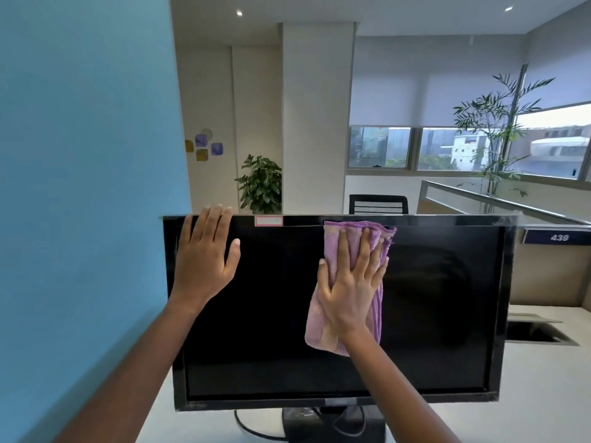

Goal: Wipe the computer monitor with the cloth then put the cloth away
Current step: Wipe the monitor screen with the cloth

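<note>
Left grip [204, 260] flat, fingers straight, resting on monitor [275, 330] top-left corner, holding nothing; purple cloth [319, 327] flat against dark screen, upper centre, touching top bezel; right grip [348, 289] splayed straight, pressing cloth; monitor upright on counter [527, 394]

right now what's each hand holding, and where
Nothing gripped: right hand presses the cloth flat at its middle; left hand rests on the monitor, top left.

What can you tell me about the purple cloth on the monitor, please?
The cloth is lilac with paler patches, soft and terry-like, folded into a long pad. It lies flat against the dark screen of the monitor, upper middle, its top reaching the upper bezel. The right hand presses it there with spread, straight fingers.
</note>
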Demonstrator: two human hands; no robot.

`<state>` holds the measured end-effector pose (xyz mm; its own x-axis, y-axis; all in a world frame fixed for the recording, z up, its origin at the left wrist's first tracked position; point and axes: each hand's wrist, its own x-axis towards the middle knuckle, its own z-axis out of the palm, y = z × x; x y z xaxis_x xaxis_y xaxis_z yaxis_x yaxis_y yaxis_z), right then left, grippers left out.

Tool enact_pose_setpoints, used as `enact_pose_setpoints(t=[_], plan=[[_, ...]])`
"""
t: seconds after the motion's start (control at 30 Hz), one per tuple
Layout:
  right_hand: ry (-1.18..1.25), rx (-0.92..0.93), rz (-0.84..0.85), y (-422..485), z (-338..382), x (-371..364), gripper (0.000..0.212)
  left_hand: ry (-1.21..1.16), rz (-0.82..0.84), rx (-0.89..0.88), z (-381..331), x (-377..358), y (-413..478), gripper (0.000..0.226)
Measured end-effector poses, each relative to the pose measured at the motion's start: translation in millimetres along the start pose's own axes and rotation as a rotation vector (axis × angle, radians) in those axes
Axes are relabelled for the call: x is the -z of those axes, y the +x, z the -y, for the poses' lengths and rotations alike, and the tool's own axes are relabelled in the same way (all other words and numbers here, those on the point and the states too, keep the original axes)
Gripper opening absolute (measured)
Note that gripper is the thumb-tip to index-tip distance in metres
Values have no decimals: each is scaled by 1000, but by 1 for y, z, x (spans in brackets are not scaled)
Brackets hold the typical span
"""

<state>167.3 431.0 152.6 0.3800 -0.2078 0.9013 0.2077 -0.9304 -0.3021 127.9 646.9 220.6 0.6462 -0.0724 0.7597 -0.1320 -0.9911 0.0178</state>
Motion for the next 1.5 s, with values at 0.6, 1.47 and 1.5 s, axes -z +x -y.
enact_pose_setpoints(t=[0.6, 1.47, 1.5], plan=[[28, 162, 82, -35, 166, -34, 56, -276, -119, 102, 60, 14, -1, 57], [133, -188, 86, -42, 155, -40, 67, -388, -137, 72, 73, 0, -8, 49], [100, -57, 108, -49, 156, -43, 67, -381, -131, 64, 72, 1, -7, 49]])
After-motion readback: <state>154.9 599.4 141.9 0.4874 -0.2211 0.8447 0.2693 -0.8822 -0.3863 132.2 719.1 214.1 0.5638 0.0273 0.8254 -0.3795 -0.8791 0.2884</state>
